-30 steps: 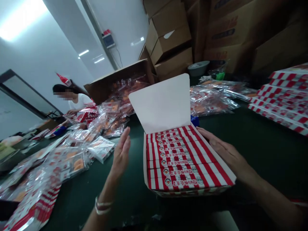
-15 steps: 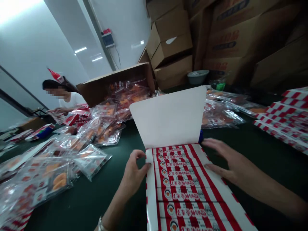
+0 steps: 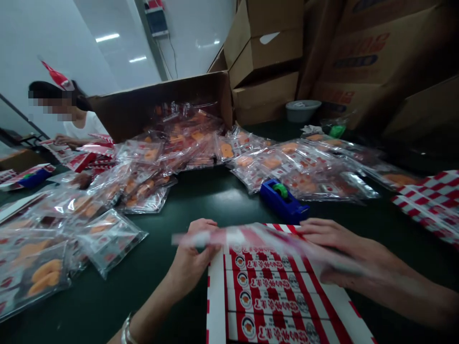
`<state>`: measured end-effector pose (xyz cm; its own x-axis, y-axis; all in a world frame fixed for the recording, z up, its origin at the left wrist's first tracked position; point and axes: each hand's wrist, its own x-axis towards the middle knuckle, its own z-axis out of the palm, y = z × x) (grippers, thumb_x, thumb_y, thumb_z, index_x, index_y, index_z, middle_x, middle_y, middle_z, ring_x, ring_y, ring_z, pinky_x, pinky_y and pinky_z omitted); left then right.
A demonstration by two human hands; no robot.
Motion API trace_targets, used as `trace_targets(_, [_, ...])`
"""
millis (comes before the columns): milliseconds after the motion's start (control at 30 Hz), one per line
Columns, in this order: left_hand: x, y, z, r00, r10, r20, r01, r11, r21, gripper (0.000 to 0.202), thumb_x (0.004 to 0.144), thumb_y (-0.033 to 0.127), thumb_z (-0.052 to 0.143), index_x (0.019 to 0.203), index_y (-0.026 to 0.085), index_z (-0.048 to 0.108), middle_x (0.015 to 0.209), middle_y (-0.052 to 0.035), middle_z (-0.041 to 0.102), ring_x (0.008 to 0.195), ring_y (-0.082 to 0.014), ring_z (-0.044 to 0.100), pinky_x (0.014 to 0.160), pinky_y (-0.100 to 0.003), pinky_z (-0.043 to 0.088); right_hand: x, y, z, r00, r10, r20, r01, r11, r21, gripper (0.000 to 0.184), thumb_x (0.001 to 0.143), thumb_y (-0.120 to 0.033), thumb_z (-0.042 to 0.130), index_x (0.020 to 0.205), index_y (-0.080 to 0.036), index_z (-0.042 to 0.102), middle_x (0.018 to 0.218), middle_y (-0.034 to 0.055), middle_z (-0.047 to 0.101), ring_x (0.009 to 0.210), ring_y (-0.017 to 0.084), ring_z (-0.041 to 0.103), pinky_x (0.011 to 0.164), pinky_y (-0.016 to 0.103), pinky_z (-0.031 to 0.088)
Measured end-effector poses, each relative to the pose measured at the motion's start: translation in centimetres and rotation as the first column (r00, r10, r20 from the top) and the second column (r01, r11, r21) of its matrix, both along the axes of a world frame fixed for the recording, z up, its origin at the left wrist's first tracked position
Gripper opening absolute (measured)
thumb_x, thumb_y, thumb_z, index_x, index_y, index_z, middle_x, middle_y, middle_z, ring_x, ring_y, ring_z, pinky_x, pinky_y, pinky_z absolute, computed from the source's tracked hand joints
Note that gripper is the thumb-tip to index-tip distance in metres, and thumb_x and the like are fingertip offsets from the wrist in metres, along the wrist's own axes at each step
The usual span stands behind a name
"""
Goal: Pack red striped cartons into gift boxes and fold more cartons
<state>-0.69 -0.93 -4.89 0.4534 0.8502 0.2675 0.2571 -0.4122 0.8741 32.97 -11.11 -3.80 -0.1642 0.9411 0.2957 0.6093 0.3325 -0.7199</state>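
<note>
A red-and-white striped cardboard box [image 3: 216, 306] stands in front of me, with a row of several striped packs [image 3: 272, 298] inside, each with printed lettering. Its lid flap [image 3: 251, 236] is low over the far end and smeared by motion. My left hand [image 3: 193, 253] is closed at the box's far left corner, thumb against the side wall. At the far right corner, my right hand [image 3: 340, 248] grips the edge, its fingers along the corner and thumb on the side; the blurred flap partly covers it. A blue tape dispenser [image 3: 283, 203] with green tape lies just beyond the box.
Clear bags of orange pieces [image 3: 118, 229] are heaped at left, more bags [image 3: 287, 162] lie behind the dispenser. An open carton [image 3: 161, 102] lies at the back. Striped boxes [image 3: 435, 205] are stacked at right. A co-worker [image 3: 81, 124] is at far left.
The lid flap, upright before, has swung down toward me over the box's far end. My right fingers have come onto the corner. The view has shifted, and the tape dispenser now shows fully.
</note>
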Motion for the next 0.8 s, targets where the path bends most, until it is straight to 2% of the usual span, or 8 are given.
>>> trace_targets(67, [-0.5, -0.5, 0.3, 0.995, -0.007, -0.103, 0.04, 0.944, 0.327, 0.026, 0.076, 0.042, 0.068, 0.094, 0.023, 0.064, 0.095, -0.0077, 0.067, 0.098, -0.025, 0.058, 0.089, -0.041, 0.049, -0.2, -0.4, 0.1, 0.993, 0.104, 0.062, -0.109, 0.99, 0.092, 0.035, 0.075, -0.028, 0.071, 0.107, -0.041, 0.069, 0.111, -0.0008, 0.07, 0.107, 0.027, 0.064, 0.094, 0.041, 0.054])
trace_targets(133, [-1.1, -1.1, 1.4, 0.954, -0.081, -0.288, 0.216, 0.854, 0.473, 0.033, 0.074, 0.041, 0.071, 0.1, 0.023, 0.062, 0.096, -0.0079, 0.069, 0.097, -0.0246, 0.06, 0.085, -0.037, 0.05, -0.1, -0.7, 0.4, 0.968, 0.191, 0.164, -0.215, 0.966, 0.146, 0.042, 0.081, -0.02, 0.061, 0.115, -0.043, 0.064, 0.114, -0.0014, 0.069, 0.105, 0.025, 0.065, 0.089, 0.039, 0.057])
trace_targets(267, [-2.4, -2.5, 4.8, 0.706, -0.242, -0.666, 0.532, 0.802, 0.273, 0.037, 0.089, 0.024, 0.054, 0.126, 0.026, 0.053, 0.124, -0.007, 0.063, 0.118, -0.0232, 0.055, 0.103, -0.04, 0.041, -0.1, -1.5, 2.2, 0.909, 0.266, 0.319, -0.278, 0.96, -0.008, 0.044, 0.089, -0.022, 0.048, 0.127, -0.042, 0.057, 0.128, -0.0014, 0.06, 0.115, 0.027, 0.059, 0.095, 0.043, 0.053])
trace_targets(367, [-2.6, -3.5, 7.0, 0.673, -0.262, -0.692, 0.514, 0.839, 0.181, 0.04, 0.092, 0.02, 0.044, 0.131, 0.026, 0.051, 0.132, -0.0073, 0.058, 0.129, -0.0234, 0.047, 0.109, -0.044, 0.035, -2.0, -3.5, 3.9, 0.901, 0.221, 0.374, -0.193, 0.975, -0.111, 0.043, 0.088, -0.042, 0.054, 0.132, -0.04, 0.053, 0.134, 0.0019, 0.056, 0.118, 0.032, 0.056, 0.093, 0.047, 0.053])
trace_targets(467, [-1.9, -4.9, 8.0, 0.636, -0.231, -0.736, 0.484, 0.863, 0.147, 0.047, 0.088, 0.045, 0.052, 0.129, 0.021, 0.053, 0.132, -0.014, 0.057, 0.13, -0.0312, 0.045, 0.109, -0.05, 0.032, -5.8, -6.9, 4.4, 0.854, 0.237, 0.463, -0.2, 0.971, -0.128, 0.076, 0.065, -0.064, 0.072, 0.133, -0.037, 0.053, 0.137, 0.0095, 0.053, 0.12, 0.041, 0.052, 0.088, 0.053, 0.053])
trace_targets(533, [-1.3, -6.6, 7.9, 0.588, -0.214, -0.78, 0.464, 0.879, 0.109, 0.078, 0.074, 0.064, 0.061, 0.134, 0.017, 0.048, 0.139, -0.021, 0.048, 0.133, -0.0414, 0.036, 0.109, -0.059, 0.025, -8.2, -9.2, 3.5, 0.806, 0.211, 0.552, -0.221, 0.974, -0.051, 0.083, 0.056, -0.065, 0.077, 0.13, -0.032, 0.057, 0.136, 0.0157, 0.052, 0.12, 0.046, 0.049, 0.083, 0.057, 0.053])
trace_targets(633, [-0.7, -10.2, 6.8, 0.582, -0.227, -0.781, 0.487, 0.866, 0.112, 0.105, 0.056, 0.072, 0.07, 0.14, 0.017, 0.04, 0.147, -0.0248, 0.034, 0.137, -0.0488, 0.023, 0.107, -0.066, 0.017, -10.3, -11.7, 1.2, 0.746, -0.002, 0.666, -0.148, 0.975, 0.169, 0.068, 0.071, -0.05, 0.073, 0.13, -0.021, 0.056, 0.135, 0.0233, 0.05, 0.123, 0.048, 0.045, 0.077, 0.058, 0.052])
trace_targets(800, [-0.2, -14.8, 3.0, 0.597, 0.033, -0.802, 0.447, 0.816, 0.367, 0.062, 0.085, 0.029, 0.058, 0.142, 0.019, 0.036, 0.145, -0.0197, 0.04, 0.138, -0.0391, 0.029, 0.11, -0.059, 0.021, -10.7, -12.8, -1.2, 0.7, -0.245, 0.671, -0.087, 0.903, 0.421, 0.04, 0.093, -0.012, 0.039, 0.13, -0.019, 0.054, 0.133, 0.0168, 0.055, 0.125, 0.035, 0.049, 0.086, 0.051, 0.049])
